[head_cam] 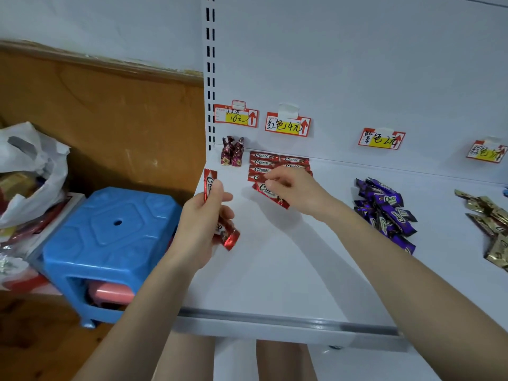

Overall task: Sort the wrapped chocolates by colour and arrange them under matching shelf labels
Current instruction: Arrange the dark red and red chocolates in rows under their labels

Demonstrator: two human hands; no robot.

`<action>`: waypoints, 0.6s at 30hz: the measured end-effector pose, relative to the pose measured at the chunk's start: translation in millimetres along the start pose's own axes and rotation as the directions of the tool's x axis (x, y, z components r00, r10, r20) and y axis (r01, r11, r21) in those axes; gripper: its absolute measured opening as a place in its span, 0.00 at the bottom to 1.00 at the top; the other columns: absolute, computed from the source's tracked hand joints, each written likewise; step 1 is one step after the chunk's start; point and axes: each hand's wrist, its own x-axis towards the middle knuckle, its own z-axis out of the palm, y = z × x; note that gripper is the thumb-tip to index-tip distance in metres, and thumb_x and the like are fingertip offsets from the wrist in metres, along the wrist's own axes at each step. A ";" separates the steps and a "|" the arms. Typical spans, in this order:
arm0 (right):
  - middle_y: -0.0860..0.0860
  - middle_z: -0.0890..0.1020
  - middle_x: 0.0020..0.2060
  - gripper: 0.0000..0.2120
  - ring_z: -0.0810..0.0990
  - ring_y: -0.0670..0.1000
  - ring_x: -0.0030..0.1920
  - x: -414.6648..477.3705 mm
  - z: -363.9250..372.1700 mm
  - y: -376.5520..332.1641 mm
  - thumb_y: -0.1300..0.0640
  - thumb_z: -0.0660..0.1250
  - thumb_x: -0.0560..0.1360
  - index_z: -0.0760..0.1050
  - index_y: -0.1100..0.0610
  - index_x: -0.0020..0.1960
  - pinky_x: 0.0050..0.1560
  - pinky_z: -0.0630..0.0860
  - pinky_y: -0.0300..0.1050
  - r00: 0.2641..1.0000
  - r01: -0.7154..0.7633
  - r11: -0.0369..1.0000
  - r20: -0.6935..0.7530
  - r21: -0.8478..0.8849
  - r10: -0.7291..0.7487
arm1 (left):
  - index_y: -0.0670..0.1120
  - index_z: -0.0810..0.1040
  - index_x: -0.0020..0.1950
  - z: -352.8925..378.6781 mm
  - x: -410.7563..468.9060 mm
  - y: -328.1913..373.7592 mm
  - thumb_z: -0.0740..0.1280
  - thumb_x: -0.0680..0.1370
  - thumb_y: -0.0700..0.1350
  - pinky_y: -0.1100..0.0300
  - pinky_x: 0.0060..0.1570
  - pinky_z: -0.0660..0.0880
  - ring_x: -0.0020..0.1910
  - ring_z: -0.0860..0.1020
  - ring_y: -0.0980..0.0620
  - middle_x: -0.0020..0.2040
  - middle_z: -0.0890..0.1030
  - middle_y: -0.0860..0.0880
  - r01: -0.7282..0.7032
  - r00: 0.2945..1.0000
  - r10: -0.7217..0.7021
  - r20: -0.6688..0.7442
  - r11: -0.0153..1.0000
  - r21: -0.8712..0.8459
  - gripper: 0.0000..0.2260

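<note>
My right hand pinches a red foil-wrapped Choco bar, my left hand grips spare red bars; set down carelessly, it could nudge the red rows askew.

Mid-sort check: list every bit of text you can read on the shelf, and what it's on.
"10元": leftmost label; handwriting above it too small.
"红色 4元": second label.
"紫色 2元": third label.
Fourth label: blurred, cut off at the edge; not readable.
"Choco": red bars.
"Choco": purple bars.
Gold wrappers: print unreadable.
</note>
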 end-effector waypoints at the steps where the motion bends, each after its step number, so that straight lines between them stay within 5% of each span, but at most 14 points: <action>1: 0.48 0.78 0.51 0.11 0.75 0.48 0.50 5.0 3.0 0.7 0.59 0.61 0.78 0.77 0.59 0.58 0.48 0.67 0.37 0.998 0.044 0.992 0.038 -0.116 -0.039 | 0.46 0.77 0.46 -1.4 1.3 1.5 0.58 0.79 0.57 0.64 0.24 0.68 0.24 0.71 0.57 0.30 0.73 0.50 0.035 0.999 -0.035 0.002 0.999 -0.019 0.17; 5: 0.54 0.79 0.54 0.12 0.74 0.54 0.55 11.8 15.6 4.1 0.56 0.62 0.77 0.76 0.57 0.59 0.52 0.68 0.43 0.996 0.090 0.923 0.019 -0.373 -0.089 | 0.43 0.75 0.50 -7.0 3.2 1.9 0.58 0.81 0.53 0.67 0.17 0.61 0.21 0.66 0.58 0.31 0.70 0.49 0.093 0.995 -0.091 0.031 0.994 -0.054 0.14; 9: 0.54 0.78 0.51 0.11 0.73 0.54 0.54 -12.6 24.9 15.2 0.57 0.61 0.77 0.78 0.59 0.55 0.54 0.70 0.46 0.971 0.090 0.921 -0.171 -0.380 -0.166 | 0.43 0.74 0.50 -11.6 6.2 0.1 0.57 0.81 0.49 0.67 0.17 0.61 0.22 0.65 0.58 0.32 0.69 0.49 0.057 0.998 -0.059 -0.014 0.994 -0.092 0.11; 18: 0.52 0.77 0.53 0.12 0.71 0.52 0.56 -17.4 33.3 26.1 0.55 0.59 0.79 0.78 0.58 0.55 0.56 0.68 0.45 0.969 0.145 0.911 -0.132 -0.386 -0.211 | 0.44 0.74 0.51 -4.9 12.3 -1.2 0.57 0.82 0.49 0.69 0.18 0.62 0.21 0.65 0.59 0.32 0.70 0.48 0.058 0.997 -0.063 -0.038 0.992 -0.115 0.10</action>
